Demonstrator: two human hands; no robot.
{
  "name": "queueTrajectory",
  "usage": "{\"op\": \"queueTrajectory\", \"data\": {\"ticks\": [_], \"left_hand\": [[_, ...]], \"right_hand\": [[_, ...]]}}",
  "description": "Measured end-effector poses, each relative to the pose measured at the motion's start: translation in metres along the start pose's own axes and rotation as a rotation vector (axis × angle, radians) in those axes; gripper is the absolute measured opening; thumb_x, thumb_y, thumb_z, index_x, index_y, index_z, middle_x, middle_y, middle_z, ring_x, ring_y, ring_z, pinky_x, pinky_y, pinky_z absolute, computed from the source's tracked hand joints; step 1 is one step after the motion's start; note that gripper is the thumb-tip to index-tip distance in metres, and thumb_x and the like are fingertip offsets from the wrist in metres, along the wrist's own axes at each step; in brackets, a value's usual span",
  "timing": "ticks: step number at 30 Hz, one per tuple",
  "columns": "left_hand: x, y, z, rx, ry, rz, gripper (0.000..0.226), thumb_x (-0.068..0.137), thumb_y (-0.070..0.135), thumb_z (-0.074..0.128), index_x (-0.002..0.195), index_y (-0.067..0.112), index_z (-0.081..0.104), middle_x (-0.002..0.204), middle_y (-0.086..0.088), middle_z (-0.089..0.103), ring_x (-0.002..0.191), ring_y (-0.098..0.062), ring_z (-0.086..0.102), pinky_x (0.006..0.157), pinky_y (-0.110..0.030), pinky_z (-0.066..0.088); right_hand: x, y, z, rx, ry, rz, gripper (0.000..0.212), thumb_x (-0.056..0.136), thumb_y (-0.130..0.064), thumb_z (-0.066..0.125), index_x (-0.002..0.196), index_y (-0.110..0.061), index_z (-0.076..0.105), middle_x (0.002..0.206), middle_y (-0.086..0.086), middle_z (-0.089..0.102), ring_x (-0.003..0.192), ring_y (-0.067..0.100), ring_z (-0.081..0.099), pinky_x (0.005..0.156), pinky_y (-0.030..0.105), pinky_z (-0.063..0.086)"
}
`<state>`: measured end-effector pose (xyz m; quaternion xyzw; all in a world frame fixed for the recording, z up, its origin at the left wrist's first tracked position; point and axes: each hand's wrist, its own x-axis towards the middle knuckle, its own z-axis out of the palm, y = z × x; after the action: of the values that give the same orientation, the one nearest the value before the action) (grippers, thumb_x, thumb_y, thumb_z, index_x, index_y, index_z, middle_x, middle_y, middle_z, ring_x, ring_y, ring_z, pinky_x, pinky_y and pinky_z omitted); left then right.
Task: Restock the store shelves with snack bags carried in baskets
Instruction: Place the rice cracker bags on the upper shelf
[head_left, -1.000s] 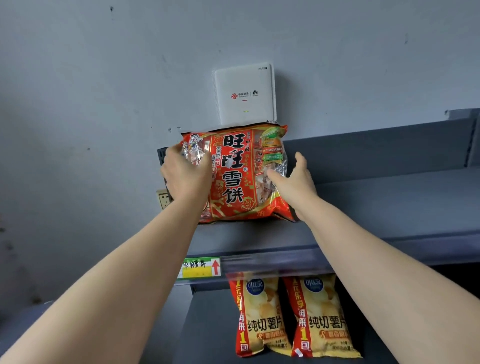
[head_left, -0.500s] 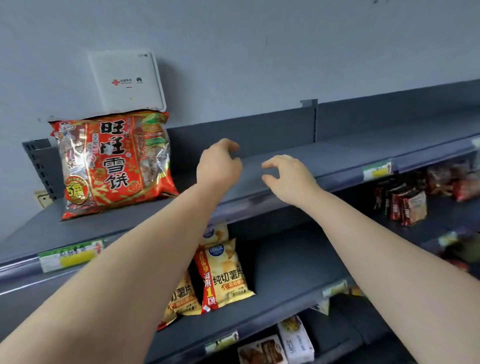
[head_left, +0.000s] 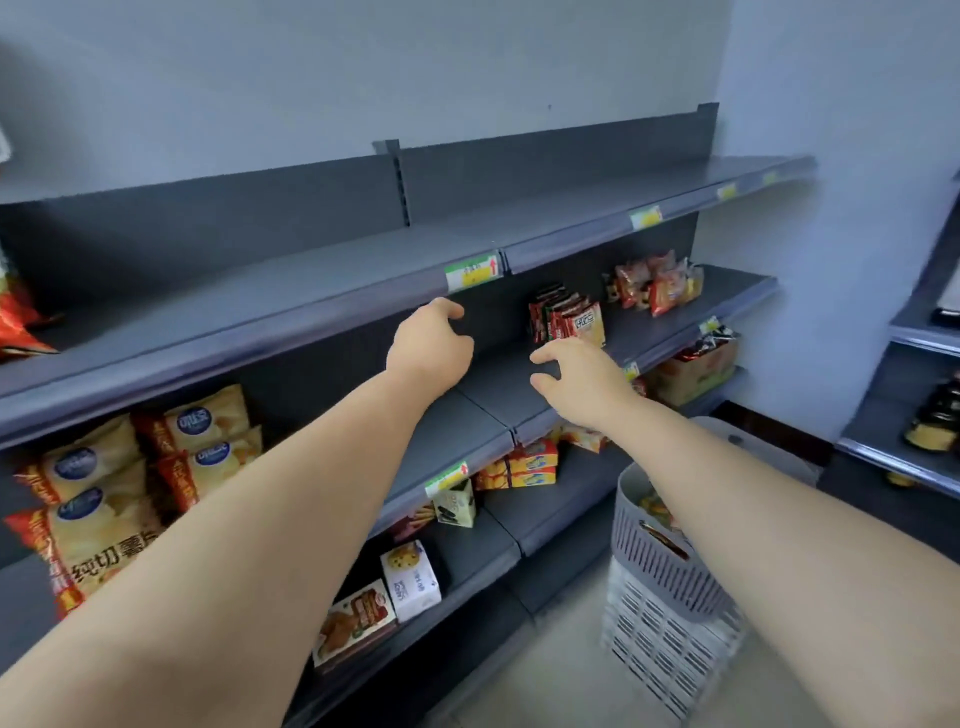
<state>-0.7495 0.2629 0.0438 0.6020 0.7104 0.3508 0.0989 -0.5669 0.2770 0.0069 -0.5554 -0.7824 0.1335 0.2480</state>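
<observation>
While both bare arms reach forward across the view, the grey shelving unit (head_left: 550, 150) fills most of the scene, its top shelf (head_left: 311, 280) bare along the middle and right. Below and to the right, on the floor, stands a grey slatted basket (head_left: 670, 566) with snack packets inside, its rim partly hidden by the right forearm. On the second shelf at the left lie several yellow chip bags (head_left: 104, 499) in an overlapping pile. At the far left edge of the top shelf sits the red snack bag (head_left: 18, 327), only its corner in view, well apart from both hands. Small dark-red packets (head_left: 566, 319) stand upright on the second shelf, just beyond the fingers. The left hand (head_left: 431, 348) hangs in front of the top shelf's edge, fingers loosely curled and gripping nothing. The right hand (head_left: 584, 376) hovers over the second shelf, fingers spread and released, also without anything in it.
</observation>
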Motion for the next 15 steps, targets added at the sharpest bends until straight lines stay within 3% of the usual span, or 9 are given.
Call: {"op": "queueTrajectory", "data": {"ticks": [11,15], "left_hand": [[0.005,0.053,0.136,0.086,-0.391,0.045,0.054,0.093,0.022,0.060,0.144,0.012,0.043,0.144,-0.008,0.051,0.128,-0.027,0.050,0.097,-0.033,0.043],[0.023,0.067,0.185,0.073,-0.479,0.077,0.045,0.095,0.023,0.060,0.137,0.009,0.050,0.135,-0.010,0.057,0.121,-0.027,0.055,0.090,-0.030,0.044]], "right_hand": [[-0.032,0.156,-0.020,-0.081,-0.044,0.370,0.034,0.099,-0.024,0.050,0.132,-0.019,0.059,0.138,0.007,0.054,0.119,0.029,0.055,0.098,0.041,0.048],[-0.028,0.209,-0.020,-0.097,-0.073,0.464,0.035,0.098,-0.014,0.049,0.131,-0.013,0.060,0.141,0.011,0.053,0.125,0.029,0.052,0.100,0.034,0.043]]}}
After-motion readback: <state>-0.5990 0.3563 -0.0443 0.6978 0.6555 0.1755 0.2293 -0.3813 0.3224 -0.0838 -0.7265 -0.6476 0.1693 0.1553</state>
